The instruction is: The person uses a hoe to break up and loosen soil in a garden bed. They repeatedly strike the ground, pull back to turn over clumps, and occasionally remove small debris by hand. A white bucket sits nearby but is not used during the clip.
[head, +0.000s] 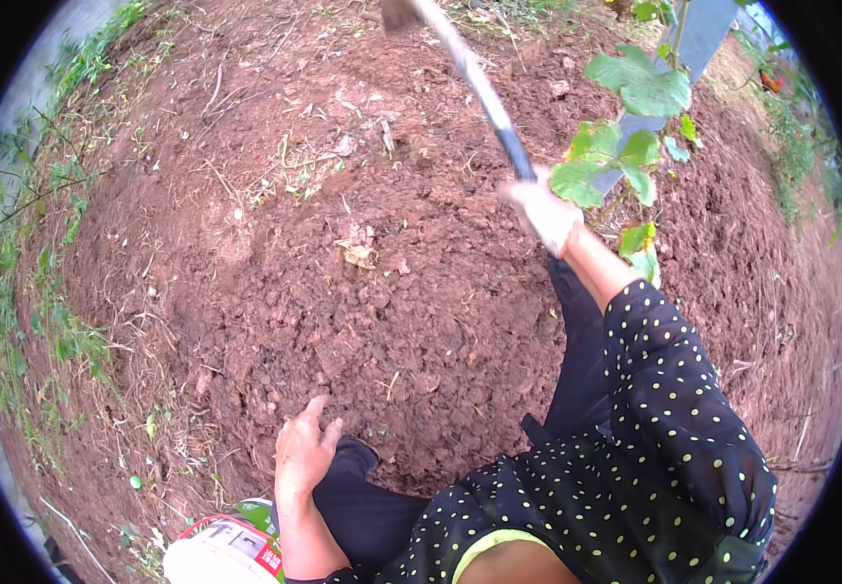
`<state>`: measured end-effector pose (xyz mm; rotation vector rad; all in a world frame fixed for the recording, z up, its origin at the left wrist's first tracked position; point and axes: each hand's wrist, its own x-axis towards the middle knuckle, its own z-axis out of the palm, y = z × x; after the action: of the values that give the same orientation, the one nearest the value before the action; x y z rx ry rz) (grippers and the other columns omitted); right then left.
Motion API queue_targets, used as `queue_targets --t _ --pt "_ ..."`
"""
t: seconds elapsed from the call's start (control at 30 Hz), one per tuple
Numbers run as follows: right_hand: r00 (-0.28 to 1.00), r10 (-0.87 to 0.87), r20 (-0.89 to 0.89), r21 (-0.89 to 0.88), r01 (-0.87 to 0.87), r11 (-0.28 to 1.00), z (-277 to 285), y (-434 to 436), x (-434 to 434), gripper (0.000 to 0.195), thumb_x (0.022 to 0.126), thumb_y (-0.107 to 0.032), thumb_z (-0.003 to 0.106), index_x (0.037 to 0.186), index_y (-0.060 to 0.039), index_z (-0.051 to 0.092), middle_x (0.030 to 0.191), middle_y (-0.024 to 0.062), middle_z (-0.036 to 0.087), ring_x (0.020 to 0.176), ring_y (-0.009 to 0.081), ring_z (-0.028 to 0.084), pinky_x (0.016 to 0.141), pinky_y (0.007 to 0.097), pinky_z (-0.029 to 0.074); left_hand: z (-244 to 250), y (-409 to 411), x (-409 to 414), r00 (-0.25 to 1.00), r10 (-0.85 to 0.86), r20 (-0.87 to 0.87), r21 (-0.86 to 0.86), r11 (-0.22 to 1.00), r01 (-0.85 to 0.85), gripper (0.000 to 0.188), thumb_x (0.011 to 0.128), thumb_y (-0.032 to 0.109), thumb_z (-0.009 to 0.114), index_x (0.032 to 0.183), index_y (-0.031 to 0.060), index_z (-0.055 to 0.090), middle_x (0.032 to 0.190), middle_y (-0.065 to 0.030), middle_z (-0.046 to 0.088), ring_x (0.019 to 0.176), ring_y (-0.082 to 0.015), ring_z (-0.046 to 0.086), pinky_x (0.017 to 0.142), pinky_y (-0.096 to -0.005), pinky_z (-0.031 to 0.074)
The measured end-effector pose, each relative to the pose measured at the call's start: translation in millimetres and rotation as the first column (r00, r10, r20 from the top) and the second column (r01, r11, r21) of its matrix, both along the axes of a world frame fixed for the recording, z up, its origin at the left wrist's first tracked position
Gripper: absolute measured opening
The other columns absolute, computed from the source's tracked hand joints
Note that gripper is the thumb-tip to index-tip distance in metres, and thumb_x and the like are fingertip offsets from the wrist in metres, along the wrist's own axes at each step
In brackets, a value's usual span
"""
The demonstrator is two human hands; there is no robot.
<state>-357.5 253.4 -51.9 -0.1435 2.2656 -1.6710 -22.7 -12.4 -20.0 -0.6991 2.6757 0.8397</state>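
Note:
My right hand, in a whitish glove, grips the dark lower part of a long handle that reaches up and away over the soil. A blurred brown tool head is at its far end, cut off by the top of the view, so its kind is not clear. Bare and holding nothing, my left hand hangs above my left shoe with its fingers apart. Loose reddish-brown soil with clods and dry leaves lies before me.
A leafy vine grows beside a grey post close to my right arm. At the lower left stands a white bucket with printed writing. Green weeds line the left edge.

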Motion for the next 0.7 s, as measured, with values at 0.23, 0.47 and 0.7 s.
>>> queue_targets --t 0.23,0.47,0.7 --pt "0.662 -0.259 -0.703 -0.203 0.162 0.966 125.0 -112.8 -138.8 0.023 0.084 -0.022 0.065 0.071 -0.0061 0.056 0.059 0.001 0.053 0.053 0.012 0.051 0.051 0.0286 0.043 -5.1 -1.8 -8.2 0.994 -0.027 0.103 -0.035 0.999 0.031 0.038 0.081 0.016 0.065 0.117 0.0042 0.059 0.076 -0.0177 0.066 0.07 -0.0339 0.066 0.065 -0.0393 0.051" --pt "0.968 0.073 -0.242 0.444 0.044 0.895 -138.2 -142.5 -163.9 0.037 0.088 -0.031 0.051 0.103 0.0009 0.063 0.095 0.0184 0.066 0.087 0.0305 0.066 0.082 0.0382 0.052 11.6 8.4 -35.5 0.918 0.076 0.388 -0.028 0.997 -0.071 0.041 0.089 0.024 0.058 0.127 0.0087 0.054 0.104 -0.0211 0.065 0.099 -0.0428 0.059 0.089 -0.047 0.046" --pt "0.98 0.166 0.111 0.705 -0.196 0.682 -268.6 -116.2 -97.7 0.032 0.083 -0.023 0.044 0.091 -0.0033 0.068 0.095 0.0225 0.066 0.092 0.0344 0.065 0.078 0.0407 0.052 1.0 2.1 -29.6 0.971 0.011 0.239 -0.038 0.999 -0.002 0.035 0.083 0.02 0.065 0.116 0.0116 0.058 0.079 -0.0126 0.067 0.073 -0.0363 0.065 0.066 -0.0445 0.05"
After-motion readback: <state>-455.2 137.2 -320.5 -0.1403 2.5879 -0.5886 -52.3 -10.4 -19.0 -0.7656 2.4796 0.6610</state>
